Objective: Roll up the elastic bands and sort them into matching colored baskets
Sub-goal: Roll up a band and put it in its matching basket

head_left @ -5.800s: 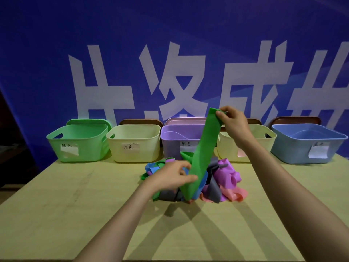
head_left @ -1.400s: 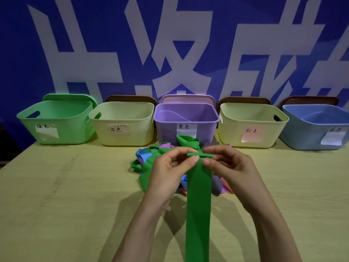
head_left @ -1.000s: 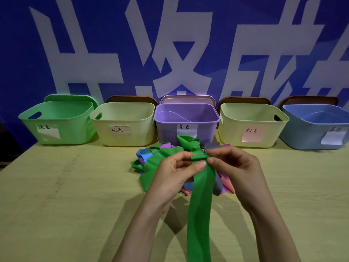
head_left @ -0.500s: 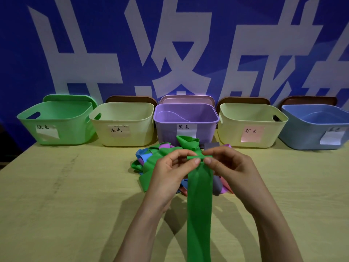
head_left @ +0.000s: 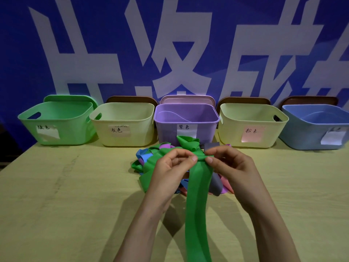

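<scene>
Through the head camera, I am holding a green band (head_left: 196, 205) by its top edge, just above the table (head_left: 56, 205). My left hand (head_left: 170, 167) is pinching the left part of that edge between thumb and curled fingers. My right hand (head_left: 232, 167) is pinching the right part the same way. My thumb tips are nearly meeting at the middle. The edge between them is looking folded over into a narrow lip, though I cannot tell how many turns it has. The rest of the band is hanging flat and long toward me, running down between my forearms and out of the bottom of the frame.

Just behind my hands a pile of loose bands (head_left: 143, 156) is lying on the table, with green, blue, purple, pink and grey strips tangled together.

Along the far edge, five labelled baskets are standing in a row. The green basket (head_left: 56, 129) is sitting at the far left, well apart from the band I am gripping. Next come a cream basket (head_left: 122, 137), a purple basket (head_left: 168, 129) directly behind the pile, a second cream basket (head_left: 232, 131) bearing a pink label, and a blue basket (head_left: 306, 133). Flat lids (head_left: 132, 99) are standing behind them against a blue banner (head_left: 188, 44) with large white characters.
</scene>
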### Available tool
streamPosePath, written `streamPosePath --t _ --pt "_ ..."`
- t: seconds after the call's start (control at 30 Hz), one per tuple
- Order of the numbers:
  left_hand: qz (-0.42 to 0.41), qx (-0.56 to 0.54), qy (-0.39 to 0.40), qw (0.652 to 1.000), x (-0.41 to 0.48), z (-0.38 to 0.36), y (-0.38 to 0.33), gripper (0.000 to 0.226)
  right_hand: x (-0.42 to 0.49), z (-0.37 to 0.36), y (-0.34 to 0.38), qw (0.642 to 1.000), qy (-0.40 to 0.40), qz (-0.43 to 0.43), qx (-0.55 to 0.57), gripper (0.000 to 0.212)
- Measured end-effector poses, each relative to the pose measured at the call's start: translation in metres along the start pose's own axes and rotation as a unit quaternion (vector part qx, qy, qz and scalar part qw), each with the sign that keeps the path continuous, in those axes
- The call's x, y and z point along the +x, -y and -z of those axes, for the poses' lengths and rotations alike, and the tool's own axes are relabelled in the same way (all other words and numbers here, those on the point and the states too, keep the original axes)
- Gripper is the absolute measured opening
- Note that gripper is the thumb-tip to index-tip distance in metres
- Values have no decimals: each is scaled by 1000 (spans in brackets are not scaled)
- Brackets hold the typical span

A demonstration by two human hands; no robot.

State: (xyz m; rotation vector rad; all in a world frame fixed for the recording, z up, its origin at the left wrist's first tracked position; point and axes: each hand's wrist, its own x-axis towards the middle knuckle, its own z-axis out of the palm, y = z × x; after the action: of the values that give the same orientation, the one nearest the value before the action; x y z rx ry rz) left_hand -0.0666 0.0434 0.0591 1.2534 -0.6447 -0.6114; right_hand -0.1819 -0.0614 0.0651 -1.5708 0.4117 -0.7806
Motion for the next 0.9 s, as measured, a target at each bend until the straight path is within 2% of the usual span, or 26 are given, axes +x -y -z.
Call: streamPosePath --t 0.17,0.3,0.5,0.67,0.73,0.9 --pt "-23 -23 2 999 1 0 3 14 1 0 -2 999 15 -17 -40 30" --pt "-24 -23 8 999 2 1 5 14 2 -1 -4 999 4 -10 -37 15" --pt "-30 -8 16 999 3 3 7 5 1 -3 -2 1000 4 -6 -9 15" --pt "-59 -4 17 998 2 1 8 16 0 -4 -1 1000 24 9 -13 31" --pt "-61 -2 19 998 2 0 9 16 0 -6 -2 1000 19 12 -6 31" --pt "-14 5 28 999 1 2 11 25 1 -5 -5 1000 -3 16 -20 20"
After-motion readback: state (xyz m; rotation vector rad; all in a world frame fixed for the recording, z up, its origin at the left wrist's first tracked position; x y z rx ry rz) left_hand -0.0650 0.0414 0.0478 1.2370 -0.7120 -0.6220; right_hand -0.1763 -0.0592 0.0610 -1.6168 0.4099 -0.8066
